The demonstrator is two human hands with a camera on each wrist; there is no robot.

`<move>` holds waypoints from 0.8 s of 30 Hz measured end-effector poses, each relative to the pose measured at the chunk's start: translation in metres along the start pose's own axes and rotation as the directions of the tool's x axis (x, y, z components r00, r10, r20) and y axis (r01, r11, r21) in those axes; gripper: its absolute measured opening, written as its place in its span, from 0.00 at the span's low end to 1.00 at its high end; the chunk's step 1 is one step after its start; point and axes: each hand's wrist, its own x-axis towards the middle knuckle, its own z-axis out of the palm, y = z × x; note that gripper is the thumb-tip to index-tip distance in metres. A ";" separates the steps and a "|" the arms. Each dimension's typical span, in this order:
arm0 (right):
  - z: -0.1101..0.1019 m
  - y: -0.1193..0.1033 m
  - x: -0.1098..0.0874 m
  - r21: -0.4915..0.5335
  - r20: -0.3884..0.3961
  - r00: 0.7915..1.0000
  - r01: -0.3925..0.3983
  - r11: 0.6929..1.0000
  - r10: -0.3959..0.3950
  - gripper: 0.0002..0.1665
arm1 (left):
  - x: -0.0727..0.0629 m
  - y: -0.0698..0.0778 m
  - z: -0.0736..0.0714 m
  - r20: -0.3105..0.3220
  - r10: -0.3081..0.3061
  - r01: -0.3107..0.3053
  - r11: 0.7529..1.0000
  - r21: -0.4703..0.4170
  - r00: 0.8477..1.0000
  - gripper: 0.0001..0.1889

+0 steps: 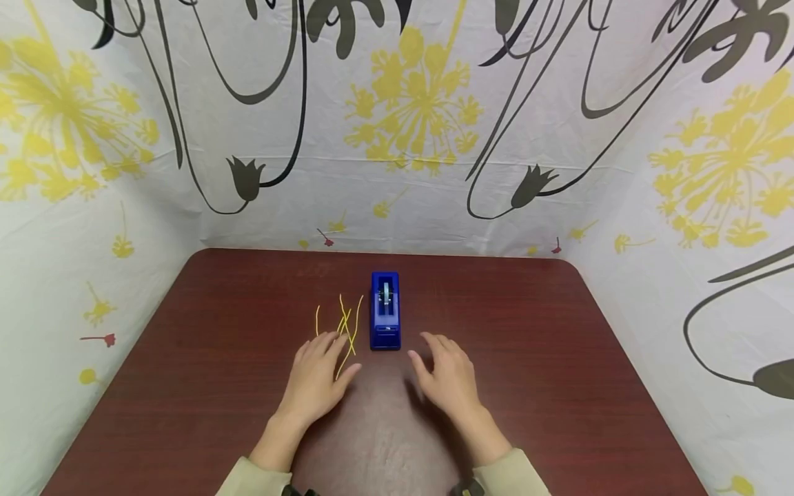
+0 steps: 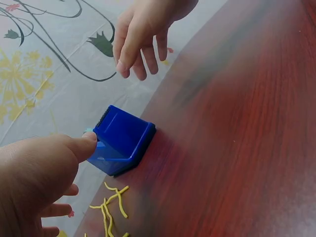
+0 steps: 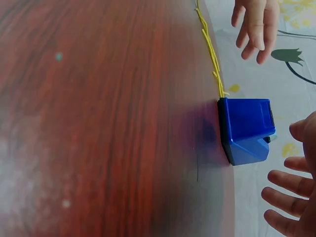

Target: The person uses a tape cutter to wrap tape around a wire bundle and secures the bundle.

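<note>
A blue tape dispenser (image 1: 386, 313) with a small roll of tape stands on the dark red table, its cutter end facing me. Left of it lie several thin yellow strings (image 1: 347, 324), some crossing one another. My left hand (image 1: 316, 379) hovers palm down over the near ends of the strings, fingers extended and holding nothing. To the right of the dispenser and a little nearer, my right hand (image 1: 448, 379) is held above the table, its fingers spread and loosely bent. The left wrist view shows the dispenser (image 2: 123, 136) beyond the left thumb.
The wooden table (image 1: 527, 331) has rounded far corners. A white cloth (image 1: 397, 213) printed with yellow and grey flowers hangs behind it and along both sides. Beige sleeves (image 1: 511, 474) cover my forearms near the front.
</note>
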 end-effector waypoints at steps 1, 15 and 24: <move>0.000 -0.001 0.001 0.001 0.000 1.000 0.002 1.000 -0.002 0.26 | 0.001 0.001 0.000 -0.002 0.003 -0.003 1.000 -0.004 1.000 0.32; 0.007 -0.008 0.003 0.014 -0.041 0.998 0.047 0.999 -0.047 0.27 | 0.006 0.002 0.005 -0.021 0.030 -0.031 0.999 -0.029 0.999 0.30; 0.007 -0.012 0.007 0.019 -0.036 0.998 0.058 0.998 -0.057 0.28 | 0.010 0.005 0.007 -0.028 0.055 -0.056 0.996 -0.064 0.998 0.29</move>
